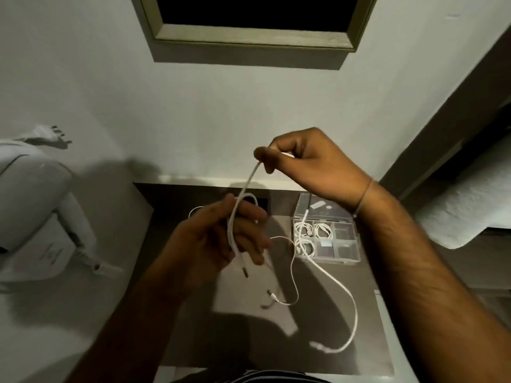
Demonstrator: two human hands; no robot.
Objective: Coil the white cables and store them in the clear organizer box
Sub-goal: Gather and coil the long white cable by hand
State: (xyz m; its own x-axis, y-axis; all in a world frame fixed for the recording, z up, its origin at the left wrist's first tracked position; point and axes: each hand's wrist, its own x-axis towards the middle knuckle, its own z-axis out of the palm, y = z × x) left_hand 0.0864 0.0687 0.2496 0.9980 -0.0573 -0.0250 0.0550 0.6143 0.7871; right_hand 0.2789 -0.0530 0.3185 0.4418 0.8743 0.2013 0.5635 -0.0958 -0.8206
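Both hands hold one white cable (243,192) above a dark table (318,286). My left hand (221,239) grips a loop of it, and a plug end hangs just below the fingers. My right hand (301,158) is raised higher and pinches the cable's upper stretch between thumb and fingers. The clear organizer box (347,234) stands on the table under my right wrist with its lid open; three of its compartments hold coiled white cables. Two loose white cables lie on the table: a thick one (351,305) running out from the box, and a thin one (293,272).
A white wall rises behind the table, with a dark framed opening (257,37) above. A white appliance (36,217) stands at the left. A white textured cushion (470,205) lies at the right.
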